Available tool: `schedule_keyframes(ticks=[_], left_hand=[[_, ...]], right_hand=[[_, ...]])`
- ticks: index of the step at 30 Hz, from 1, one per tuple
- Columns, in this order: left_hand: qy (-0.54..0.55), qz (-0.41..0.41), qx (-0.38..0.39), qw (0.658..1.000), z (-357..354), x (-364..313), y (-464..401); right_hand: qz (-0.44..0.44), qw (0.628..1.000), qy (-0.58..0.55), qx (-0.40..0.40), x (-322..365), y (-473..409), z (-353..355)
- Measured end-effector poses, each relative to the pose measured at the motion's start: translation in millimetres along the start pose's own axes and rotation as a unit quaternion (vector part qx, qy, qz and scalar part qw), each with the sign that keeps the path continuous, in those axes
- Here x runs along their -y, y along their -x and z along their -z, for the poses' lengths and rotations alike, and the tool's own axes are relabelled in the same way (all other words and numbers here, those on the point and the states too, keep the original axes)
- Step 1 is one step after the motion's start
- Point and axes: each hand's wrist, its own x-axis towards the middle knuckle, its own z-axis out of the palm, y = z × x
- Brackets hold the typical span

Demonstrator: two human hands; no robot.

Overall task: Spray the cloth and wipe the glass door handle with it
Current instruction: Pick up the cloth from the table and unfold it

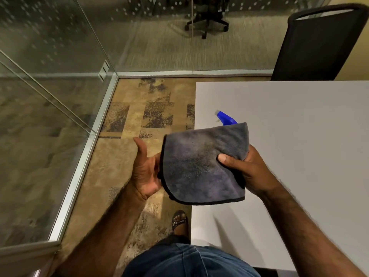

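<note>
A folded grey microfibre cloth (201,164) with a dark hem hangs in front of me, level with the table's left edge. My right hand (243,168) pinches its right side, thumb on top. My left hand (145,170) rests against the cloth's left edge with the palm turned up, thumb raised and fingers hidden under the fabric. Behind the cloth, the blue trigger head of a spray bottle (225,117) shows above the white table (299,120); the bottle's body is hidden. No door handle is in view.
Glass walls (50,96) with metal floor frames run along the left and the back. A black chair (319,43) stands behind the table, an office chair beyond the glass. Patterned carpet (143,116) lies between the glass and the table. My sandalled foot (179,220) is below.
</note>
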Motion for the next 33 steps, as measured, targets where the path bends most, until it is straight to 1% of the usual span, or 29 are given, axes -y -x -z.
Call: schedule_keyframes(ticks=[3,6,8,11,13,16,19,21,23,25,28,31,33], left_hand=[[-0.027,0.062,0.001,0.998,-2.6,5.8,0.5],[-0.047,0.061,-0.001,0.997,-5.1,1.5,3.2],[-0.109,0.051,-0.037,0.992,-4.1,-4.0,2.9],[-0.217,0.027,-0.112,0.969,-4.6,-9.2,0.2],[-0.258,0.014,-0.147,0.955,-3.7,-9.2,-2.0],[-0.258,-0.014,-0.186,0.948,-4.3,-8.1,-5.4],[-0.242,-0.042,-0.195,0.95,-2.4,-8.6,-6.9],[-0.236,-0.049,-0.193,0.951,0.0,-10.1,-5.6],[-0.267,-0.056,-0.173,0.947,-0.3,-11.9,-1.9],[-0.328,-0.069,-0.155,0.929,-1.0,-13.7,1.9],[-0.433,-0.09,-0.148,0.885,-2.9,-19.0,5.2],[-0.508,-0.109,-0.151,0.841,-4.2,-25.3,6.2],[-0.55,-0.116,-0.154,0.812,-3.6,-27.7,5.8]], right_hand=[[-0.002,0.999,0.017,-0.029,-1.8,-1.9,1.2],[-0.007,0.999,0.013,-0.037,-4.3,-3.5,4.4],[-0.017,0.999,0.025,-0.037,-5.5,-5.6,5.8],[-0.046,0.996,0.063,-0.047,-9.5,-9.8,5.9],[-0.071,0.993,0.071,-0.064,-13.0,-12.7,4.7],[-0.111,0.989,0.041,-0.094,-16.4,-16.2,4.1],[-0.12,0.987,0.01,-0.111,-12.7,-17.4,3.1],[-0.108,0.988,0.026,-0.109,-10.0,-15.9,4.0],[-0.087,0.99,0.074,-0.084,-9.6,-13.0,7.2],[-0.065,0.989,0.125,-0.042,-11.2,-10.7,11.1],[-0.049,0.977,0.207,-0.009,-14.3,-8.4,13.5],[-0.037,0.943,0.331,-0.007,-14.9,-5.2,11.5],[-0.026,0.923,0.384,-0.009,-14.3,-2.9,8.5]])
